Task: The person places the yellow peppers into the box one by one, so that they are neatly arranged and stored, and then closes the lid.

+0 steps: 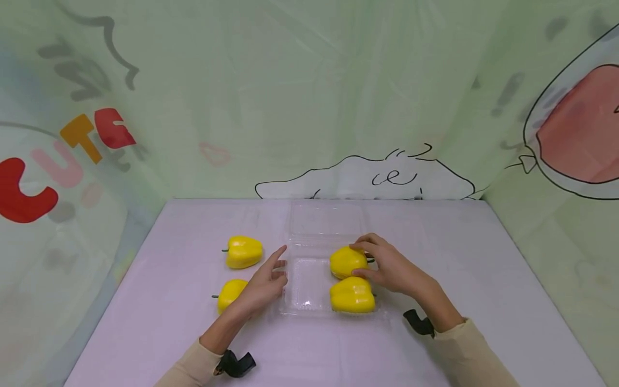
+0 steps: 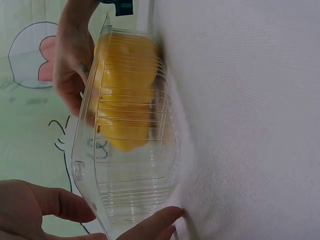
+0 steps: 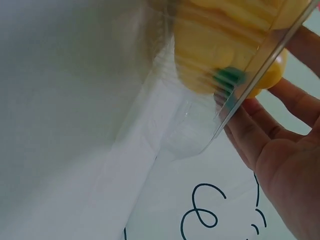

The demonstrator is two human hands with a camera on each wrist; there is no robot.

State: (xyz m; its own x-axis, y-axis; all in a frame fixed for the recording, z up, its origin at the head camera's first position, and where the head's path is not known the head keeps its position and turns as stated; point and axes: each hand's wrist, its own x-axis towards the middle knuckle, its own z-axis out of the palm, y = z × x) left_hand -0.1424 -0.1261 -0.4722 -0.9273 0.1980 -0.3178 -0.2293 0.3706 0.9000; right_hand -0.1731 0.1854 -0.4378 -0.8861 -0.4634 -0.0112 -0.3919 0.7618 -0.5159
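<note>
A clear plastic clamshell container (image 1: 309, 290) lies opened out, its lid (image 1: 326, 217) toward the back wall. Two yellow bell peppers are in its right part, a rear one (image 1: 347, 262) and a front one (image 1: 353, 295). My right hand (image 1: 391, 266) grips the rear pepper between thumb and fingers, its green stem (image 3: 230, 77) beside the fingers in the right wrist view. My left hand (image 1: 265, 287) is at the container's left edge with fingers extended. In the left wrist view, its thumb (image 2: 72, 206) and fingers lie close along the rim and outer wall.
Two more yellow peppers lie left of the container: one at the back (image 1: 244, 252), one nearer (image 1: 231, 294) partly hidden by my left hand. A pale cloth-covered table (image 1: 193, 231) carries everything. Printed curtains (image 1: 309, 107) enclose the back and sides. Black straps sit at both wrists.
</note>
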